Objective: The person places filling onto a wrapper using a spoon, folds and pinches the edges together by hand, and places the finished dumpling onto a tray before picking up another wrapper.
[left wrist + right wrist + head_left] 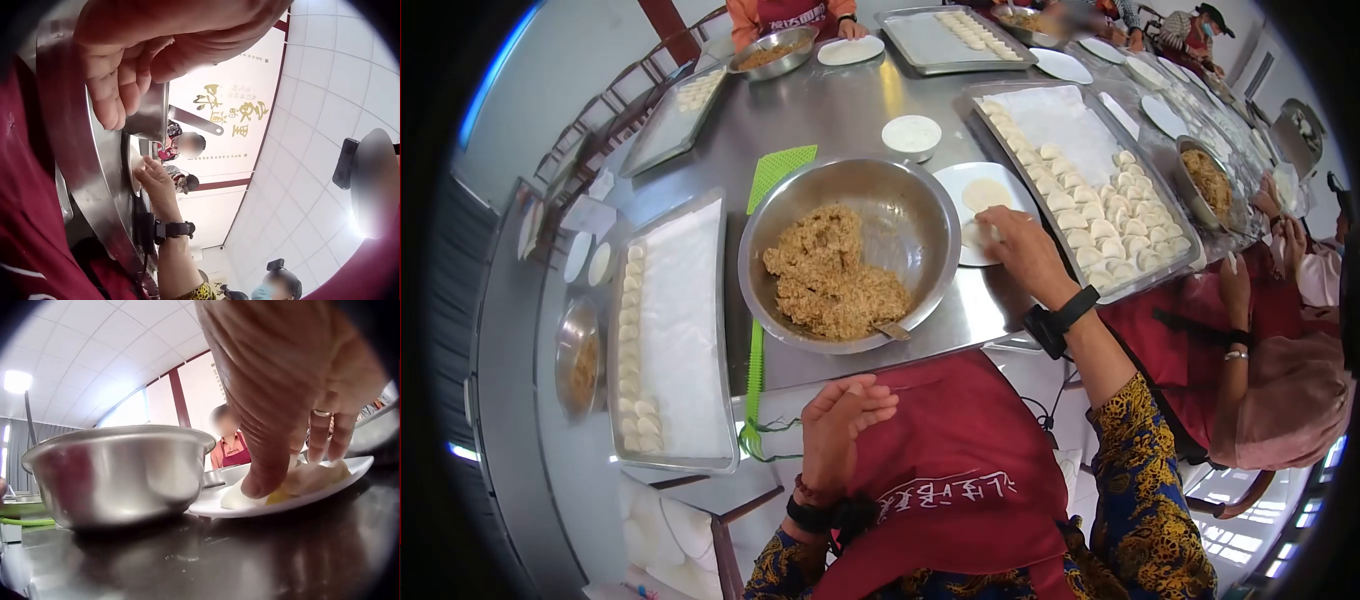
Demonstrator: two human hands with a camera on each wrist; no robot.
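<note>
On the steel tabletop [830,115], the bowl [920,215] of filling sits just beside a white plate [960,180], your left hand [845,410] rests loosely cupped and empty at the near edge (palm up), and your right hand [1025,250] presses its fingertips on a dough wrapper [978,236] on that plate.

My head camera looks steeply down from 6 o'clock onto the desk [840,120], with the steel bowl [920,215] central. My right wrist camera sits at desk height, very near, facing the bowl's side and the white plate [281,503]. My left wrist camera peers upward from the desk's edge. The bowl shows in all three.
</note>
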